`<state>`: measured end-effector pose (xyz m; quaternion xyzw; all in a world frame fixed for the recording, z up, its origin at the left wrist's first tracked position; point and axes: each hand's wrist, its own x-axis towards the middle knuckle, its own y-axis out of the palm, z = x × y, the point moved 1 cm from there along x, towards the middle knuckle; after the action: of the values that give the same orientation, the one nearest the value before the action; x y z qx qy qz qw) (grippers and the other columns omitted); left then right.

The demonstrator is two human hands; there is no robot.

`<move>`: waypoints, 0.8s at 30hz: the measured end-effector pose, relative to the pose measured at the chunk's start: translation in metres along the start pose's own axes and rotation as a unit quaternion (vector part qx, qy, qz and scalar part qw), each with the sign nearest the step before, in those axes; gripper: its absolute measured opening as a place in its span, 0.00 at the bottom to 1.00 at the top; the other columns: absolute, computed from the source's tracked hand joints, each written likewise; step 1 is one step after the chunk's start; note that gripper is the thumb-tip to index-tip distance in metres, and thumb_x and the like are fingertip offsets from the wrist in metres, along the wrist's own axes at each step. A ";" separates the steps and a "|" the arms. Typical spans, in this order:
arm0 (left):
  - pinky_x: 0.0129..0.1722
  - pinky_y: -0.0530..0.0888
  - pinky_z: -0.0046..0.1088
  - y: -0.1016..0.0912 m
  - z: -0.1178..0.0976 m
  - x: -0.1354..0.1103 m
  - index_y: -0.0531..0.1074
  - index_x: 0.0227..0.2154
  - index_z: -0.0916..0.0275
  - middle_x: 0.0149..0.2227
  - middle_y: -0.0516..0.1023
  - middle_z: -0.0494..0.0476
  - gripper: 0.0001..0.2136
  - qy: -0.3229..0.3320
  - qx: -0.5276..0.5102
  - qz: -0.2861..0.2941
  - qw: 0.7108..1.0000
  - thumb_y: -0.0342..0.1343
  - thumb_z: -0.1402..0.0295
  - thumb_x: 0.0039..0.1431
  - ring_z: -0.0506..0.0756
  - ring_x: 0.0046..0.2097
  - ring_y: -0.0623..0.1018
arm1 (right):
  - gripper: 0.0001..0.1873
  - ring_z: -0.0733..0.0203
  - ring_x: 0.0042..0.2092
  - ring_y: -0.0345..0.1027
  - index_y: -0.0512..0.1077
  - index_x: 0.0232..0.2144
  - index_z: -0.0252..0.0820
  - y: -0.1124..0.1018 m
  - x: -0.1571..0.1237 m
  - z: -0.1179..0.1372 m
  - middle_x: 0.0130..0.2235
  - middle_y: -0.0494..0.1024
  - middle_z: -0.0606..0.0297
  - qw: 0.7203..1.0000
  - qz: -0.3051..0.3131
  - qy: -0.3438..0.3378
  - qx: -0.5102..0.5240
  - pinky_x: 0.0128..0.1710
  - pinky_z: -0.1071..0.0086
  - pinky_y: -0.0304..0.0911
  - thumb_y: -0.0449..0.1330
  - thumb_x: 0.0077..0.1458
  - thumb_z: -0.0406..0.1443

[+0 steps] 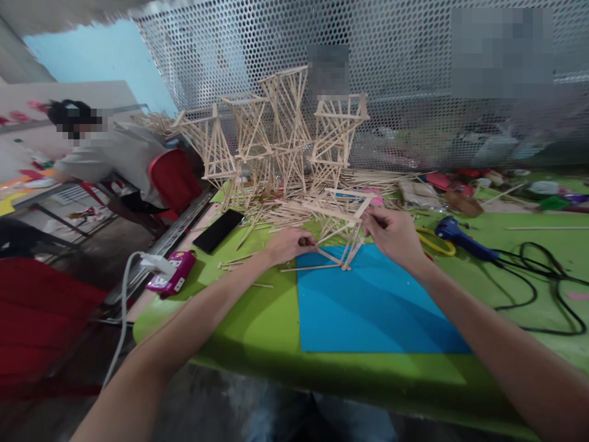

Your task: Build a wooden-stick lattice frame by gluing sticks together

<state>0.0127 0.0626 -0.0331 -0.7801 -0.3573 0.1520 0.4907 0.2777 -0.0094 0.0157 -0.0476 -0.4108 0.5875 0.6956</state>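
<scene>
A small frame of thin wooden sticks (343,228) stands on the far edge of a blue sheet (368,307) on the green table (257,325). My left hand (289,244) is closed, pinching a stick at the frame's lower left. My right hand (391,234) is closed too, gripping the frame's upper right corner. Behind the frame lie several loose sticks (280,213), and beyond them stand several finished stick towers (285,132).
A black phone (219,230) lies left of the sticks. A pink-and-white power strip (170,275) sits at the table's left edge. A blue glue gun (460,238) with a black cable (547,282) lies right. A seated person (105,153) is far left, near red chairs.
</scene>
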 end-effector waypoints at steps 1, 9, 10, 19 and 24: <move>0.36 0.67 0.26 0.000 0.001 0.000 0.83 0.41 0.56 0.41 0.85 0.52 0.16 0.001 -0.001 -0.001 1.000 0.61 0.50 0.67 0.53 0.40 0.79 | 0.20 0.65 0.23 0.62 0.71 0.23 0.42 0.000 0.000 0.000 0.21 0.72 0.66 1.000 -0.001 0.003 0.008 0.24 0.68 0.54 0.58 0.66 0.42; 0.34 0.66 0.27 0.002 0.003 0.000 0.83 0.40 0.57 0.40 0.84 0.52 0.16 0.001 -0.007 -0.008 1.000 0.62 0.49 0.66 0.53 0.38 0.78 | 0.20 0.66 0.22 0.60 0.78 0.27 0.41 0.000 -0.001 0.006 0.23 0.76 0.64 0.998 -0.021 0.018 0.057 0.22 0.69 0.54 0.59 0.67 0.46; 0.34 0.66 0.27 0.002 0.003 0.000 0.83 0.41 0.57 0.40 0.84 0.53 0.17 -0.001 -0.007 -0.006 1.000 0.62 0.49 0.66 0.53 0.39 0.79 | 0.20 0.66 0.22 0.59 0.78 0.27 0.41 0.000 -0.001 0.007 0.24 0.76 0.63 0.998 -0.018 0.018 0.050 0.22 0.69 0.53 0.59 0.66 0.45; 0.34 0.66 0.26 0.001 0.003 0.000 0.83 0.40 0.57 0.40 0.85 0.52 0.17 0.006 -0.007 -0.008 1.000 0.61 0.49 0.66 0.52 0.38 0.79 | 0.21 0.66 0.20 0.57 0.79 0.25 0.40 0.001 -0.003 0.015 0.20 0.70 0.65 0.998 -0.012 0.039 0.041 0.21 0.69 0.51 0.58 0.64 0.45; 0.34 0.66 0.26 0.001 0.004 0.000 0.83 0.40 0.56 0.41 0.85 0.51 0.16 0.013 -0.005 -0.011 1.000 0.61 0.49 0.66 0.52 0.39 0.79 | 0.20 0.67 0.19 0.54 0.77 0.24 0.41 0.001 -0.005 0.011 0.19 0.71 0.66 0.999 -0.017 0.030 0.016 0.21 0.68 0.47 0.57 0.65 0.42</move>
<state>0.0107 0.0649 -0.0358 -0.7802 -0.3603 0.1347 0.4933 0.2699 -0.0180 0.0194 -0.0469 -0.3806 0.5803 0.7185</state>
